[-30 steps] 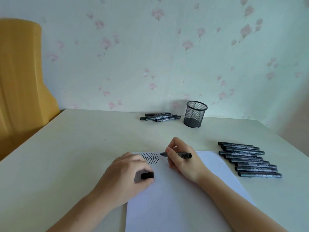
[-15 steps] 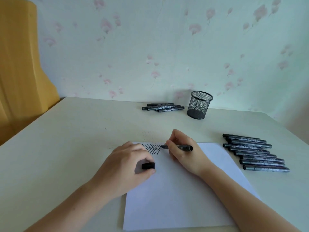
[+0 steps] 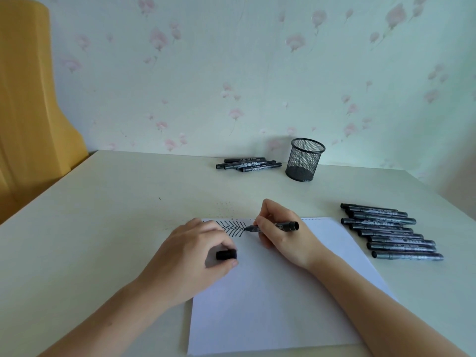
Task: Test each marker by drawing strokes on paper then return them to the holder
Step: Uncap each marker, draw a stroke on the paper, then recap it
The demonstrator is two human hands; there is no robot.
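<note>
Two hands on smooth paper [image 3: 270, 292]: right grip [image 3: 280, 235] pinching cylindrical marker [image 3: 273, 227], left grip [image 3: 195, 256] pinching cap [image 3: 226, 254].

matt white paper [image 3: 278, 300]; black wire-mesh metal holder [image 3: 304, 160]; smooth table [image 3: 103, 202].

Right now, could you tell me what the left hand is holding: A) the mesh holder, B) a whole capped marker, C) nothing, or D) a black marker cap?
D: the left hand pinches a short black marker cap while resting on the paper.
</note>
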